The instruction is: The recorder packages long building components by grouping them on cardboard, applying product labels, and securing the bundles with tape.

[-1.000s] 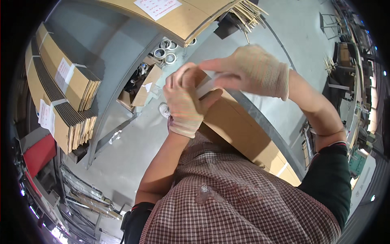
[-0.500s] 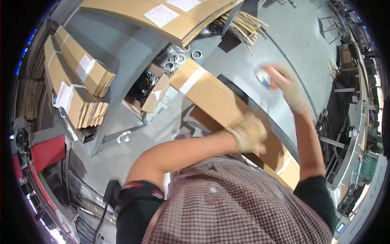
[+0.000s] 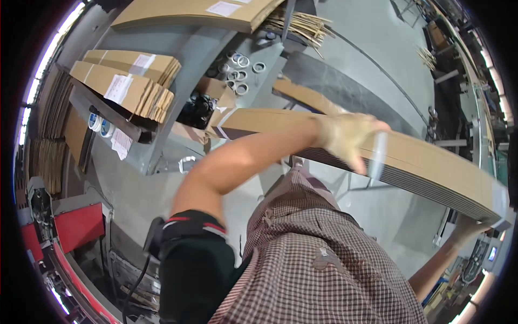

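A long bundle of flat cardboard sheets [image 3: 431,167], bound with white tape bands, lies across in front of me, layered edges facing me. My left hand [image 3: 350,139], in a pale glove, grips it around the middle, fingers over the top and thumb down the near side, beside a white tape band [image 3: 379,156]. At the far right end my right hand [image 3: 468,228] holds the bundle from below near its corner; its fingers are mostly hidden. Behind the bundle, another cardboard piece [image 3: 305,97] rests on the dark surface.
Several tape rolls [image 3: 243,61] lie on a grey shelf at the back, near an open carton [image 3: 224,96] with dark contents. Taped cardboard stacks [image 3: 116,81] sit on the rack at left. Thin sticks [image 3: 302,29] lie at the back; a red machine panel [image 3: 80,229] stands lower left.
The bundle has swung round and now reaches far to the right. My right hand has moved down to its right end, and the tape roll it held is out of sight.
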Tool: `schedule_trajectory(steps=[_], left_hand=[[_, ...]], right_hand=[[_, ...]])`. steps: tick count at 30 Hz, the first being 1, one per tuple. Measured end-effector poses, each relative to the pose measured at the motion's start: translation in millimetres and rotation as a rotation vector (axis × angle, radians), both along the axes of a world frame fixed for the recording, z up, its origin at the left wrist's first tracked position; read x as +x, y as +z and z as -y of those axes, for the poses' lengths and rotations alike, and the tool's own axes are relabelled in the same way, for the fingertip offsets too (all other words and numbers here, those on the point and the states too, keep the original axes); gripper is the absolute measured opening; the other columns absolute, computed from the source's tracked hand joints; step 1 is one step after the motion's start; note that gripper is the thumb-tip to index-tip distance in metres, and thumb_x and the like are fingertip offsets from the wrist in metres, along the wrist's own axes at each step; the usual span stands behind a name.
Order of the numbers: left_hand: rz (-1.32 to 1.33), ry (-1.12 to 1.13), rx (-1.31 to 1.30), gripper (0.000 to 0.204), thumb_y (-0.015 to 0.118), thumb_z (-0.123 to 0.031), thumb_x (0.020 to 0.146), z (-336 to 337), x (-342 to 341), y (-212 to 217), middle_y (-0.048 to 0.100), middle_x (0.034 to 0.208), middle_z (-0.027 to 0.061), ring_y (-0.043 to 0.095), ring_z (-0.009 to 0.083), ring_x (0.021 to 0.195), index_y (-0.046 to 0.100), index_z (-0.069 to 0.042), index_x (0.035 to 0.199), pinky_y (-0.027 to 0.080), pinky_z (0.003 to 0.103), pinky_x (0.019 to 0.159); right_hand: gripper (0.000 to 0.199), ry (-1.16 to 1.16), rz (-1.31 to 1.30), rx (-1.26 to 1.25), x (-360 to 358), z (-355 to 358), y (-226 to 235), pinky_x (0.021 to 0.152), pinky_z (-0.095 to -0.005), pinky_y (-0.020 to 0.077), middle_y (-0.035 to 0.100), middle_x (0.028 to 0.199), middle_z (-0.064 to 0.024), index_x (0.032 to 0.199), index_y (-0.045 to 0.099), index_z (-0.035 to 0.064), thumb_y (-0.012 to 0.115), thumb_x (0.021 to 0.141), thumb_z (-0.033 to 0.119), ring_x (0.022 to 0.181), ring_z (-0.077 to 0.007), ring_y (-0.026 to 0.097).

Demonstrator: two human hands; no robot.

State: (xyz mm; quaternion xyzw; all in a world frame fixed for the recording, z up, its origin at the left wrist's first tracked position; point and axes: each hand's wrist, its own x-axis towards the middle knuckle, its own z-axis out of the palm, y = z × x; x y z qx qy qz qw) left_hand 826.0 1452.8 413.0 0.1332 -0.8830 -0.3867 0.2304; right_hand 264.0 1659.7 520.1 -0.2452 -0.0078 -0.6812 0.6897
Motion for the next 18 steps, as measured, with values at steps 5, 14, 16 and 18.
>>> schedule_trajectory(steps=[5, 14, 16, 18], left_hand=[[0.124, 0.417, 0.090, 0.116, 0.095, -0.017, 0.051, -71.0, 96.6, -59.0, 0.046, 0.140, 0.0219, 0.043, 0.0411, 0.130, 0.031, -0.008, 0.147, 0.037, 0.045, 0.111], [-0.758, 0.691, 1.230, 0.103, 0.090, -0.029, 0.058, -151.0, 133.5, -58.7, 0.047, 0.138, 0.0164, 0.047, 0.0338, 0.128, 0.038, -0.008, 0.144, 0.038, 0.041, 0.110], [-0.087, 1.058, -0.071, 0.101, 0.092, -0.027, 0.063, -160.4, 149.1, -51.5, 0.049, 0.136, 0.0151, 0.053, 0.0302, 0.121, 0.036, 0.000, 0.142, 0.042, 0.041, 0.105], [-0.189, 1.094, 0.207, 0.085, 0.085, -0.022, 0.064, -165.4, 147.7, -44.9, 0.056, 0.129, 0.0197, 0.051, 0.0371, 0.124, 0.046, 0.000, 0.136, 0.039, 0.042, 0.108]], right_hand=[[0.093, -0.521, -1.002, -0.096, 167.2, 67.1, 30.4, 0.109, -0.0471, 0.0381, 0.054, 0.135, -0.0120, 0.137, 0.048, 0.0012, 0.080, 0.067, 0.052, 0.124, -0.0291, 0.052], [0.140, 0.181, -1.510, -0.757, 482.6, 144.7, -122.4, 0.113, -0.0405, 0.0307, 0.038, 0.145, -0.0169, 0.153, 0.013, 0.0010, 0.099, 0.049, 0.037, 0.134, -0.0300, 0.042], [0.141, 0.273, -1.470, -0.802, 501.0, 150.9, -111.3, 0.114, -0.0395, 0.0298, 0.037, 0.146, -0.0173, 0.153, 0.012, 0.0023, 0.099, 0.048, 0.038, 0.137, -0.0282, 0.038], [0.132, 0.397, -1.180, -0.688, 509.1, 151.2, -105.8, 0.112, -0.0396, 0.0333, 0.046, 0.140, -0.0182, 0.153, 0.017, -0.0009, 0.097, 0.054, 0.033, 0.131, -0.0302, 0.047]])
